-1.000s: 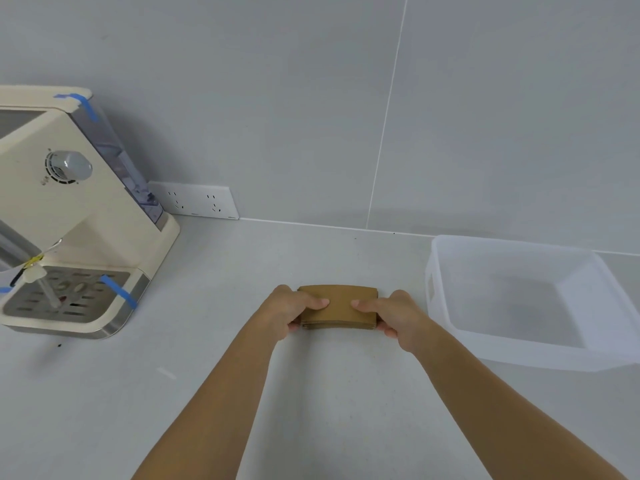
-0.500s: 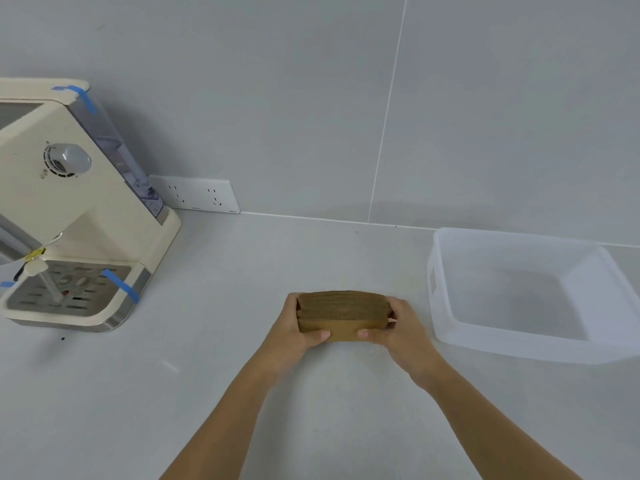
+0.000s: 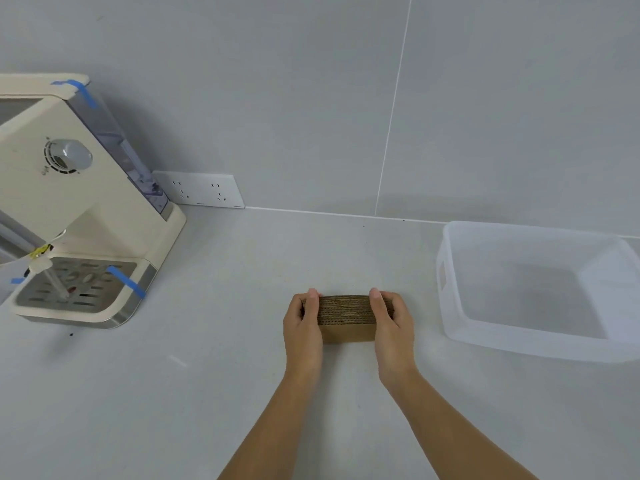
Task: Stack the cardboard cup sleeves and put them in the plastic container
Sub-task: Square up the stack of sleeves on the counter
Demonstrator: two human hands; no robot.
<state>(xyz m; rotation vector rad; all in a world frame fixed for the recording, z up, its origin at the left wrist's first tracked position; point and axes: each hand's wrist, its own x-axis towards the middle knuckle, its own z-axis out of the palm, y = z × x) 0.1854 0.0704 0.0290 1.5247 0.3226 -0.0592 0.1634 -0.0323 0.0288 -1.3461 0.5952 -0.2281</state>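
A stack of brown cardboard cup sleeves stands on edge on the grey counter, its corrugated edges facing up. My left hand grips the stack's left end and my right hand grips its right end, fingers curled over the top. The translucent plastic container sits to the right of the stack, apart from it, with nothing visible inside.
A cream coffee machine with blue tape strips stands at the left, its drip tray facing the counter. A white wall socket plate sits at the back. The tiled wall rises behind the counter.
The stack was tipped from lying flat to standing on its edge. Both hands shifted from pinching its front to gripping its two ends.
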